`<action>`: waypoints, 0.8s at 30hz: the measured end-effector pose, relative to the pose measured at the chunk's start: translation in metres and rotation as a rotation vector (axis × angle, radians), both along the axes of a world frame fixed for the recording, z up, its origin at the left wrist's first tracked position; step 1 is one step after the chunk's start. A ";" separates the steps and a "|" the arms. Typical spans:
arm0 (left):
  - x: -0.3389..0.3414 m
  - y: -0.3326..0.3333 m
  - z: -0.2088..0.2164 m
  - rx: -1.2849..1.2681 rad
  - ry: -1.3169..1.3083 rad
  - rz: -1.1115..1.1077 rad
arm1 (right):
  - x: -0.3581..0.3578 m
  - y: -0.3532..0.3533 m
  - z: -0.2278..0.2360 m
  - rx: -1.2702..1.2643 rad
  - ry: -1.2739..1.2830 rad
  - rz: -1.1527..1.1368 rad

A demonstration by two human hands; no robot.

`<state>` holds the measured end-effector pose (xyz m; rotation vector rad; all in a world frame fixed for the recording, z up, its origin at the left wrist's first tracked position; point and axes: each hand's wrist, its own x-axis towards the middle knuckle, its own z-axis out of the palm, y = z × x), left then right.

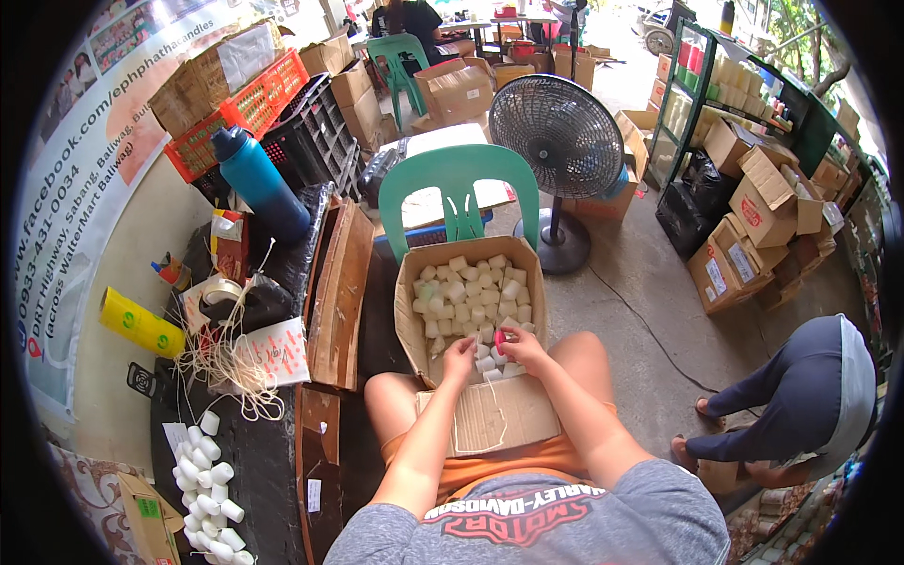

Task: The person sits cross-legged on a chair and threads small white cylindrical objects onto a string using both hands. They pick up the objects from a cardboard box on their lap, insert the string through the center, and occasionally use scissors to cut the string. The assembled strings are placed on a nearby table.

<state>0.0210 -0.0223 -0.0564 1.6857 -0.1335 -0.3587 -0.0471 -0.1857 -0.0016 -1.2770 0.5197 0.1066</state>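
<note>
A cardboard box [402,311] on a green plastic chair [395,212] holds many small whitish wax-like pieces [476,292], probably candles. Over its near side my left hand [460,360] is closed, fingertips pinched; what they hold is too small to make out. Close beside it, my right hand [523,348] grips a small bright pink object [499,341] whose kind I cannot tell. A thin white string [501,410] runs below the hands across the box's cardboard flap [532,414], which lies over my lap.
On the left, a black-topped table [268,461] carries white cylindrical candles [212,490], a bundle of string [250,353], a yellow roll [141,322] and a blue bottle [264,184]. A standing fan [556,132] is beyond the chair. Another person [791,395] bends down at right.
</note>
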 end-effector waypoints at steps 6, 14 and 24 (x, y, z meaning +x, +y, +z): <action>-0.007 0.019 0.013 -0.097 0.038 0.191 | -0.022 0.019 0.042 -0.512 0.001 0.352; -0.015 0.016 0.028 -0.062 -0.054 0.127 | -0.028 0.026 0.064 -0.781 0.001 0.562; -0.022 0.015 0.036 0.079 -0.119 0.101 | -0.024 0.022 0.032 -0.661 0.003 0.560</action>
